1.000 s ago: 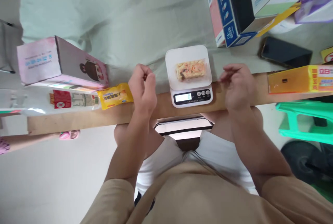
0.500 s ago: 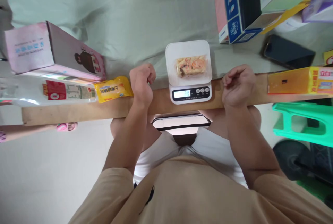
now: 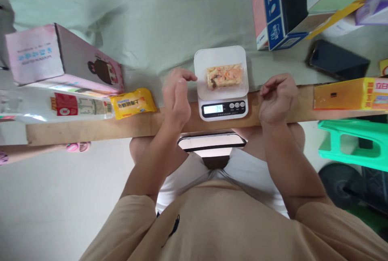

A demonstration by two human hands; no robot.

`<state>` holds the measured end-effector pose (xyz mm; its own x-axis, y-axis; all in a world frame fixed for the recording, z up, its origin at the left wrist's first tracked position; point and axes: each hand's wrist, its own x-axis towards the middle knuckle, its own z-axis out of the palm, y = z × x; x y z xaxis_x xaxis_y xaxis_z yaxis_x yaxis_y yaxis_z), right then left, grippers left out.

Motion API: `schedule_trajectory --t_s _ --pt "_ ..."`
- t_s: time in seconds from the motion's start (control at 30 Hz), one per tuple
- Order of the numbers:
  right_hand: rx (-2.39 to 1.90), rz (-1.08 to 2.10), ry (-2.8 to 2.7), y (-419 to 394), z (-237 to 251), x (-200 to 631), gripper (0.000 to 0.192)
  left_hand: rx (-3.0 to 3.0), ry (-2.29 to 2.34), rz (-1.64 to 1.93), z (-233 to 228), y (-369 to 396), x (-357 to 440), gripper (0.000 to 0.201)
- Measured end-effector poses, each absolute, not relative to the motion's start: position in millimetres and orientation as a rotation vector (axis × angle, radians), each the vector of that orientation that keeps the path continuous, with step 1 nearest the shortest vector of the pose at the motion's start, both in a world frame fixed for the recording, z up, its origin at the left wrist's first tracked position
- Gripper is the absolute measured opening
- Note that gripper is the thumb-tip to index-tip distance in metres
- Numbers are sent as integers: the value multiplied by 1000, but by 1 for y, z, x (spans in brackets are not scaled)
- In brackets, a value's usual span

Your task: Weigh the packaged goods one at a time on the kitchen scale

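Note:
A white kitchen scale [image 3: 224, 109] stands at the table's near edge, its lit display appearing to read 34. On its platform lies a clear-wrapped snack bar [image 3: 224, 77] with orange print. My left hand [image 3: 177, 98] hovers just left of the scale, index finger stretched toward the platform's edge and nothing in its grasp. To the right of the scale, apart from it, my right hand [image 3: 278, 98] rests at the table edge with fingers curled in; no object shows in it. Left of my left hand lies a yellow soap packet [image 3: 133, 103].
A pink box [image 3: 87, 58] and a clear bottle [image 3: 72, 105] lie at left. Several boxes, including a blue one [image 3: 275, 30], stand at back right. A black phone [image 3: 338, 59] and an orange-yellow box [image 3: 339, 94] lie at right. Beside the table is a green stool [image 3: 330, 141].
My left hand has moved right, from near the yellow packet toward the scale, and its index finger has stretched out. My right hand has stayed in place.

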<state>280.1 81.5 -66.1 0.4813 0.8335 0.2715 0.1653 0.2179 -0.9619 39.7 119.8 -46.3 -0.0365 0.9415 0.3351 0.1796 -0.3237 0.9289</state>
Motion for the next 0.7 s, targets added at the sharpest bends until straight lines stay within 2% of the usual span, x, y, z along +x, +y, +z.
schedule_trajectory --t_s 0.23,0.4,0.57,0.7 --pt "-1462 394 -1295 74 -60 280 30 1827 1245 1197 -47 103 44 53" --pt "-1602 262 -1720 68 -48 266 49 1839 1270 1107 -57 99 45 64" --pt "-1603 313 -1820 62 -47 254 55 1893 1264 1029 -61 93 52 73" --pt "-1522 342 -1832 55 -46 249 56 1782 1222 1098 -56 87 57 81"
